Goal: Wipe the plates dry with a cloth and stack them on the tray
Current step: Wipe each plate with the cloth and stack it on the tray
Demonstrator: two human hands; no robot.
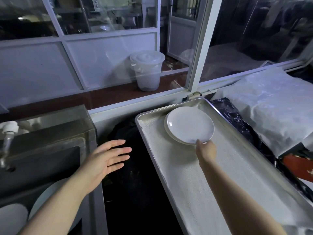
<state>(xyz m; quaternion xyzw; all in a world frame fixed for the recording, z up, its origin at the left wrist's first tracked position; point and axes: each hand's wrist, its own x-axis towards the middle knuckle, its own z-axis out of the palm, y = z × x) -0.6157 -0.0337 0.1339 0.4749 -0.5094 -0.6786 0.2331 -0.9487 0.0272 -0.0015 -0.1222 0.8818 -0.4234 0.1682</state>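
A long metal tray (218,110) lined with white cloth (194,192) runs from the far middle to the near right. At its far end lies a small stack of white plates. My right hand (205,150) grips the near rim of the top plate (189,124), which rests on or just above the stack. My left hand (105,158) hovers open, palm up and fingers spread, over the dark gap between sink and tray, holding nothing. More white plates (13,217) lie in the sink at the bottom left, partly hidden by my left forearm.
A steel sink (50,146) with a tap (6,138) stands at left. A dark gap (135,184) separates sink and tray. Plastic-wrapped bundles (271,107) sit right of the tray. A lidded white bucket (147,70) stands behind the glass partition.
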